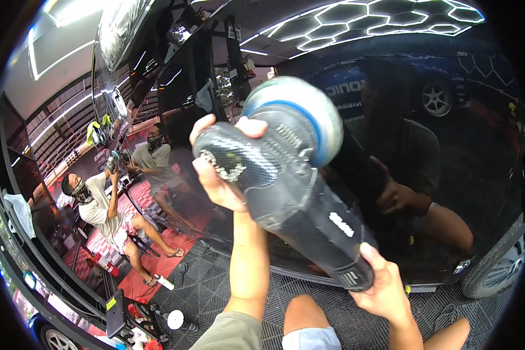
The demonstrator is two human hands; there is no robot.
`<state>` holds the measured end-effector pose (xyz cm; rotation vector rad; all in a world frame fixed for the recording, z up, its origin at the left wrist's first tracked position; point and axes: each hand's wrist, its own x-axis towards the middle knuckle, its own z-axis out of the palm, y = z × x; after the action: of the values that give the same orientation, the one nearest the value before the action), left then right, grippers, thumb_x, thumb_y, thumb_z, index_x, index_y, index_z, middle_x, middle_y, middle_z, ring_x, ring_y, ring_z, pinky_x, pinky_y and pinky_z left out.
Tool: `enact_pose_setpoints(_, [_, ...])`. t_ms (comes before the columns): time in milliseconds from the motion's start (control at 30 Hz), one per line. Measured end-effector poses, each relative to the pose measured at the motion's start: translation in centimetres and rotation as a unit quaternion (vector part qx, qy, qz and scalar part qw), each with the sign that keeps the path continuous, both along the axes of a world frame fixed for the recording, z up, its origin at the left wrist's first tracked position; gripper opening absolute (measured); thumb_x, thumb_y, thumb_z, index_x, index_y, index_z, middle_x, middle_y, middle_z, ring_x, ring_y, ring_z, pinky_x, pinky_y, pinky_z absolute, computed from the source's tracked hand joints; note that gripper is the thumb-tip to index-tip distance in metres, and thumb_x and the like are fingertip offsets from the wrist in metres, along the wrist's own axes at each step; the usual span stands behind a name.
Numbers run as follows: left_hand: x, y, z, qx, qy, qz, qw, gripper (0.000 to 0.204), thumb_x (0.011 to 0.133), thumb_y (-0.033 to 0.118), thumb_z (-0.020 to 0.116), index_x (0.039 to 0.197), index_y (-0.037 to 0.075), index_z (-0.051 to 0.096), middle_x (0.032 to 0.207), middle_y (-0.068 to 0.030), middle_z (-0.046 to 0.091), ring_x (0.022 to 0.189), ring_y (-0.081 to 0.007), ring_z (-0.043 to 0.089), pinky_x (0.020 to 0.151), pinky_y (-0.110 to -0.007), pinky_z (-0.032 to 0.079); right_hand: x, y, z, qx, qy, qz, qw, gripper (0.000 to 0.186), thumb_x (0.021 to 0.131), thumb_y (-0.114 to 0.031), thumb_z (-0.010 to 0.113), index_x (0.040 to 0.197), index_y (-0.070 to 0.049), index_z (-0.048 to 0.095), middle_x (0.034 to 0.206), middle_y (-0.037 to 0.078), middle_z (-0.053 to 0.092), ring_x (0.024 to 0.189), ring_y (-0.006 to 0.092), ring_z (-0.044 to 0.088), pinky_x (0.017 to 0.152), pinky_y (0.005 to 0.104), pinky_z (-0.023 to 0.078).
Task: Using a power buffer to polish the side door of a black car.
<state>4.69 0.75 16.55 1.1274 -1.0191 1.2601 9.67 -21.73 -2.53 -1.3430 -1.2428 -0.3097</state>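
Left hand [223,192] is clamped around the head of a black polisher [291,192], and the right hand [385,286] is closed on the end of its barrel; the tool is mid-view before a glossy black car panel [484,181]. From the left, a red container [109,267] is near a seated co-worker [104,207], a white bottle [164,282] is beside that person's foot, and a white round-topped object [175,319] is nearer; their contents cannot be told. Pale lettering marks the polisher's head and barrel. Farther right, the panel reflects a blue car [347,99] bearing white lettering.
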Motion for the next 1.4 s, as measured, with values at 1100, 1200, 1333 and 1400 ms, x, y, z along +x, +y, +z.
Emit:
enact_pose_setpoints(1100, [14.7,-28.7,-2.8,0.152,-0.007,-0.057,0.987,0.047,0.086,0.028,0.060,0.119,-0.003,0.049,0.093,-0.0170,0.066,0.086,-0.0218,0.063,0.083,-0.034,0.047,10.6,-26.8,-9.8,0.049,0.084,-0.075,0.992,0.125,0.051,0.003,0.081,0.151,-0.012,0.006,0.137,0.014,0.042,0.125,0.0264,0.044,0.104,0.0406,0.034])
enact_pose_setpoints(1200, [16.2,-32.0,-3.0,0.139,-0.001,-0.024,0.990,0.044,0.080,0.029,0.066,0.115,0.003,0.056,0.084,-0.0093,0.064,0.077,-0.0220,0.061,0.075,-0.033,0.047,11.1,-29.5,-12.2,0.065,0.178,-0.157,0.969,0.126,0.050,-0.005,0.084,0.150,-0.006,0.006,0.136,0.011,0.042,0.124,0.0244,0.044,0.106,0.0381,0.033])
enact_pose_setpoints(1333, [16.8,-32.9,-4.2,0.144,-0.046,0.027,0.988,0.045,0.077,0.031,0.066,0.111,0.003,0.058,0.079,-0.0115,0.063,0.075,-0.0287,0.062,0.078,-0.037,0.046,10.1,-29.9,-14.9,0.066,0.246,-0.254,0.933,0.116,0.051,-0.012,0.085,0.144,-0.003,0.017,0.124,0.010,0.045,0.116,0.0239,0.044,0.101,0.0379,0.035])
enact_pose_setpoints(1400, [16.1,-30.8,-4.4,0.171,-0.058,0.028,0.983,0.045,0.078,0.024,0.066,0.113,-0.002,0.056,0.086,-0.0105,0.060,0.075,-0.0187,0.057,0.073,-0.031,0.045,9.6,-28.2,-14.9,0.065,0.253,-0.227,0.938,0.115,0.051,-0.012,0.084,0.144,-0.003,0.016,0.124,0.010,0.045,0.114,0.0236,0.044,0.101,0.0382,0.036])
